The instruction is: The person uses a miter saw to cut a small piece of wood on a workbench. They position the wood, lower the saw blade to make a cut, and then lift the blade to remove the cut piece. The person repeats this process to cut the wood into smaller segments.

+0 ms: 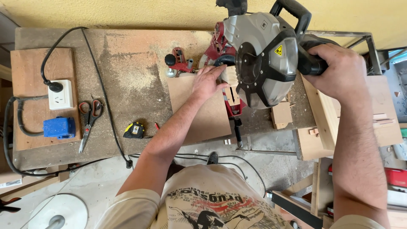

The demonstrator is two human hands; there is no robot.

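Right hand (339,70) is wrapped tight around the black handle (308,63) of the grey-and-red mitre saw (263,55), fingers closed on the grip, at the far right of the bench. Left hand (208,81) lies flat with fingers extended and slightly spread, pressing the pale wooden strip (231,82) down against the saw base just left of the blade guard; fingertips sit right beside the guard. The strip's near end shows a dark notch, and it lies over the red saw base. A flat rectangular brown board (199,114) lies under the left wrist, touching the saw base on its right edge. A small square wooden offcut (281,114) lies near-right of the blade. A red clamp with black knob (178,61) stands far-left of the left hand. Sawdust covers the worn chipboard benchtop (127,85). Well left: red-and-black-handled scissors (88,118), a yellow-and-black tape measure (134,130), a white wall socket with black plug (60,94) and a blue plastic box (59,127), the last two mounted on a brown board. A black cable (104,97) runs near-to-far across the bench between scissors and tape measure.
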